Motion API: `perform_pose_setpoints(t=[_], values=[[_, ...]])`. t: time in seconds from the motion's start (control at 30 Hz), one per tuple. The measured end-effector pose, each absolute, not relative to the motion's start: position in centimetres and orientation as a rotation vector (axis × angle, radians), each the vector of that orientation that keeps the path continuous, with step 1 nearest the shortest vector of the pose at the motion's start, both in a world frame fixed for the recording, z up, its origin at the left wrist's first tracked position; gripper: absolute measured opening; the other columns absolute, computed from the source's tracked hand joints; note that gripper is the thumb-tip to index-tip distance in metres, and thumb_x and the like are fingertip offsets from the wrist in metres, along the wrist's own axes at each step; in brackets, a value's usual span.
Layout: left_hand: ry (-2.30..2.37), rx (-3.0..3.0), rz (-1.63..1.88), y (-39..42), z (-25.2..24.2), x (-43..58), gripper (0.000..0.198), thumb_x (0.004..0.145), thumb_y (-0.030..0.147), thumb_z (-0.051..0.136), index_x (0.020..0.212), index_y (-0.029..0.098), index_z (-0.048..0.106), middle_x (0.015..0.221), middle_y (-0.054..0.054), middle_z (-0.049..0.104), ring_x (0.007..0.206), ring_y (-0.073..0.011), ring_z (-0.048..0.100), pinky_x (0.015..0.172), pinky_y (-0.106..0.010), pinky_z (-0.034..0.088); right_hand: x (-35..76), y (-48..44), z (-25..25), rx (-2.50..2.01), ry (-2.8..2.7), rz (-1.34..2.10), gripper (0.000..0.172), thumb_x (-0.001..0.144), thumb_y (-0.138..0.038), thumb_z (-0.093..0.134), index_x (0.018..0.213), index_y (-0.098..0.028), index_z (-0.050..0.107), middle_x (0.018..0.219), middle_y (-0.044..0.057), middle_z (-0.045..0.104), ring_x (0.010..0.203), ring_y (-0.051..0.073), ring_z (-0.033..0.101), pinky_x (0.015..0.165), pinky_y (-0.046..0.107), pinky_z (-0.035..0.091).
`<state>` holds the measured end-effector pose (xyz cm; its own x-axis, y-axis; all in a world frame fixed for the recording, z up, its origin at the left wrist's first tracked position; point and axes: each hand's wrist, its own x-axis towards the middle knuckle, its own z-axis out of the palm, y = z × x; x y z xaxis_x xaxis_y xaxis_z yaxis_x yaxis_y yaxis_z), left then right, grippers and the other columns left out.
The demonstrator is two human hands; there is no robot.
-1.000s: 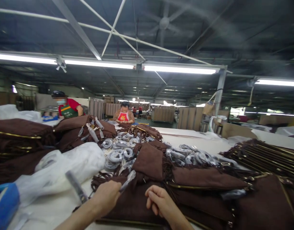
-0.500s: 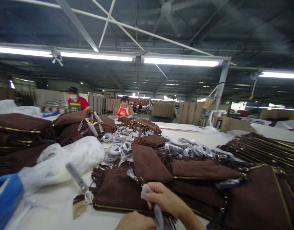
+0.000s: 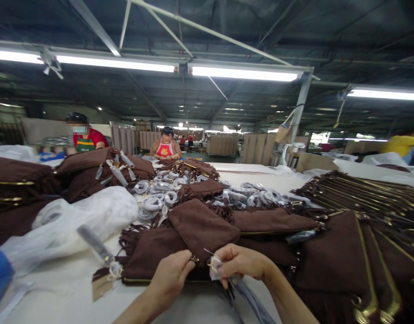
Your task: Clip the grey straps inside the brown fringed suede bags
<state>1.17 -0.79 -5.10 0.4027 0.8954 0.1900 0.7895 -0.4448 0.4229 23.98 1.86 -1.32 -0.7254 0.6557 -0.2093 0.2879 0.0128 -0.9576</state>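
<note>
My left hand [image 3: 173, 272] pinches the lower corner of a small brown pouch [image 3: 203, 222], at a small brass-coloured metal fitting [image 3: 195, 259]. Close beside it, my right hand [image 3: 243, 263] is closed on the end of a strap wrapped in clear plastic [image 3: 252, 297], which hangs down toward me. A pale ring and a thin point stick out of the plastic at my right fingertips. Below the pouch lies a larger brown fringed bag [image 3: 149, 256] with a gold zip. A tag [image 3: 102, 283] and another plastic-wrapped strip [image 3: 94, 243] lie to the left.
Coiled plastic-wrapped straps [image 3: 156, 202] are heaped behind the pouch. Stacked brown bags [image 3: 331, 256] with gold zips crowd the right side; more bags [image 3: 82, 168] stand at back left. White plastic sheeting [image 3: 92, 216] covers the left of the table. Co-workers stand beyond.
My left hand has come up from the bottom edge and now grips the pouch's corner. My right hand, with the wrapped strap, has shifted slightly right. The view has turned a little right.
</note>
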Motion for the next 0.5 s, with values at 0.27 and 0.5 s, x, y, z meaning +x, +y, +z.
perform_pose_setpoints(t=[0.27,0.5], values=[[2.198,2.411,0.262,1.7,-1.1,-7.6,0.029,0.099,0.024,0.031,0.098,0.018,0.059,0.101,-0.012,0.071,0.096,-0.0266,0.067,0.08,-0.035,0.048,26.5,0.2,0.8,-0.846,-1.879,1.888,0.032,0.066,-0.039,0.072,0.081,-0.011,0.073,0.066,0.001,0.065,0.056,0.011,0.054,0.059,0.022,0.038],[2.418,2.293,0.117,-0.6,-1.0,-12.5,0.03,0.096,0.026,0.034,0.113,0.018,0.057,0.098,-0.013,0.073,0.094,-0.0291,0.069,0.074,-0.035,0.049,27.7,1.4,-0.5,-1.053,-1.954,1.765,0.022,0.062,-0.036,0.07,0.068,-0.015,0.067,0.063,-0.002,0.06,0.057,0.012,0.053,0.061,0.023,0.039]])
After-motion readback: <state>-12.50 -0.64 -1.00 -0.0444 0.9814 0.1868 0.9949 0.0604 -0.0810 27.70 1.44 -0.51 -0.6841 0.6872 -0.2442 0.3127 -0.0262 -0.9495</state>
